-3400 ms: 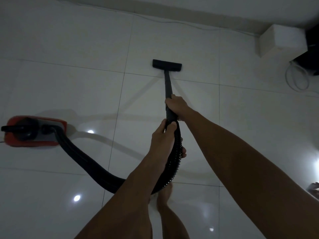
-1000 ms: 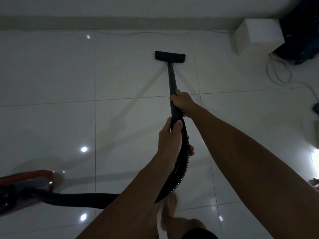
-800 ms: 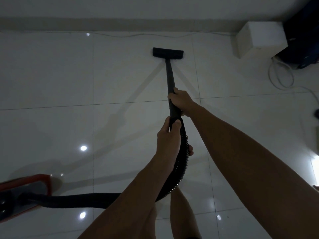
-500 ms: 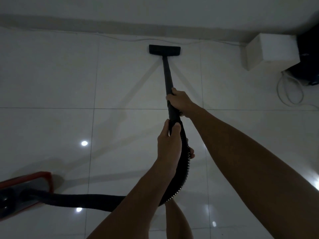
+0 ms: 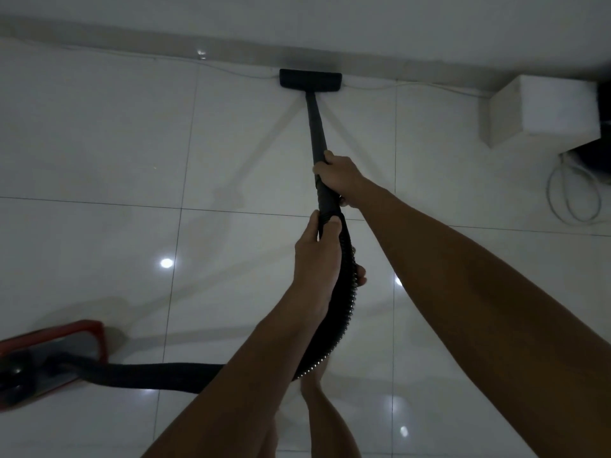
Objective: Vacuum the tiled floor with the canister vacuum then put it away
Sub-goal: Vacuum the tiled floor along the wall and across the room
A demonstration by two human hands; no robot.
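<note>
The black vacuum wand (image 5: pixel 315 127) runs from my hands out to its flat floor head (image 5: pixel 310 80), which rests on the white tiled floor (image 5: pixel 99 143) right against the baseboard. My right hand (image 5: pixel 337 178) grips the wand higher up. Just behind it, my left hand (image 5: pixel 319 256) holds the wand's end where the ribbed black hose (image 5: pixel 344 312) joins. The hose curves down and left to the red and grey canister (image 5: pixel 49 358) at the lower left edge, partly cut off by the frame.
A white box (image 5: pixel 542 114) stands against the wall at the right, with a dark object (image 5: pixel 595 153) and a coiled pale cable (image 5: pixel 573 196) beside it. A thin cord (image 5: pixel 165 59) runs along the baseboard. My bare leg (image 5: pixel 327 421) shows below the hose.
The floor head has slid forward from mid-tile until it meets the baseboard. My arms have stretched further out, and both hands keep their grip.
</note>
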